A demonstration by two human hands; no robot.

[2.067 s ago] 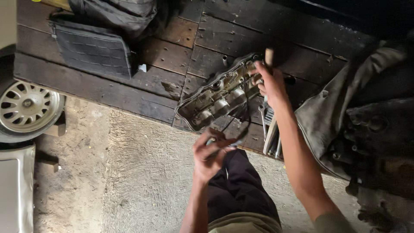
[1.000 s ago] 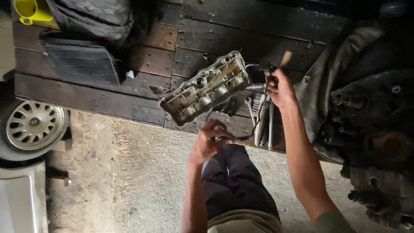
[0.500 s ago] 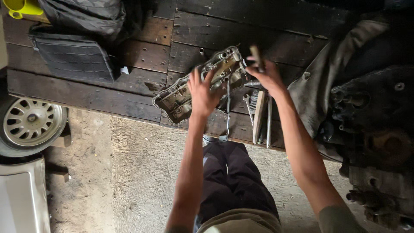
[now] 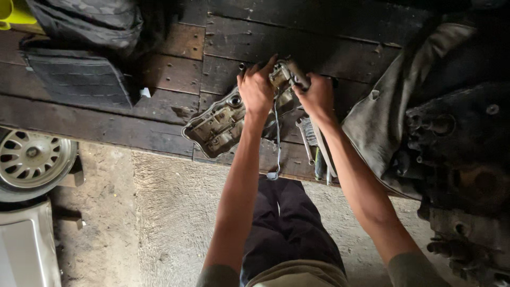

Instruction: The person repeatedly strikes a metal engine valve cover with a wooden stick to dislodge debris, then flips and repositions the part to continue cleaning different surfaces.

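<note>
Grimy grey cast-metal engine cover point(image 4: 220, 125), long and ribbed, lies tilted on the dark wooden plank platform point(image 4: 159, 69), its lower end close to the platform's front edge and its upper end under both hands. Left hand point(image 4: 256, 87) is closed over the cover's upper end, fingers curled down onto it. Right hand point(image 4: 317, 98) is wrapped around a dark-handled tool point(image 4: 297, 77) pressed at that same end, just beside the left hand. Thin bent metal rod point(image 4: 277, 138) runs from under the left hand down across the front edge, its tip hanging past it. Several steel wrenches and screwdrivers point(image 4: 313, 151) lie side by side right of the rod, under the right forearm, reaching the front edge. Open plank room lies behind the cover towards the back edge and to its left. Black mesh bag point(image 4: 79, 79) sits well to the left, with a dark bundled backpack point(image 4: 87, 21) and a yellow plastic container point(image 4: 16, 13) at the back left corner. Dirty grey cloth point(image 4: 388, 117) over a dark engine block point(image 4: 462, 159) crowds the right side, close to the right arm. On the concrete floor point(image 4: 159, 223) below, a silver alloy wheel point(image 4: 32, 159) sits at far left.
</note>
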